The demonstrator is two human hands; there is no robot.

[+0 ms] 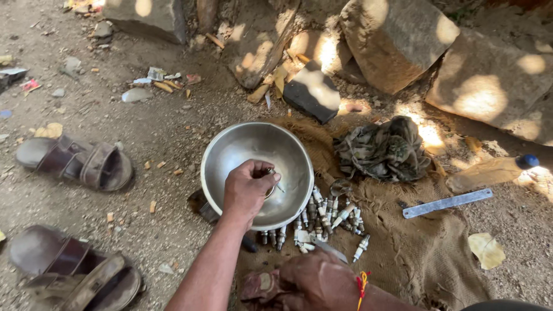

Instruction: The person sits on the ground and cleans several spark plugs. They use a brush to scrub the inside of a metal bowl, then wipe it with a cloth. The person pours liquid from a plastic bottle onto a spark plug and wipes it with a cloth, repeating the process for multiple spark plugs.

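Observation:
My left hand [246, 189] reaches into a shiny steel bowl [230, 151] and pinches a small spark plug [273, 179] over its bottom. Several more spark plugs [322, 217] lie in a loose heap on brown sackcloth [420, 253], just right of and below the bowl. My right hand [318, 282], with a red thread at the wrist, rests low on the sackcloth, closed on a reddish cloth [260, 285]. A thin grey metal strip [329, 249] sticks out just above this hand.
A crumpled camouflage rag [383, 150], a flat metal blade [447, 203] and a plastic bottle with a blue cap [489, 171] lie to the right. Two brown sandals [78, 164] [75, 270] sit on the dirt at left. Large stones [397, 37] line the far side.

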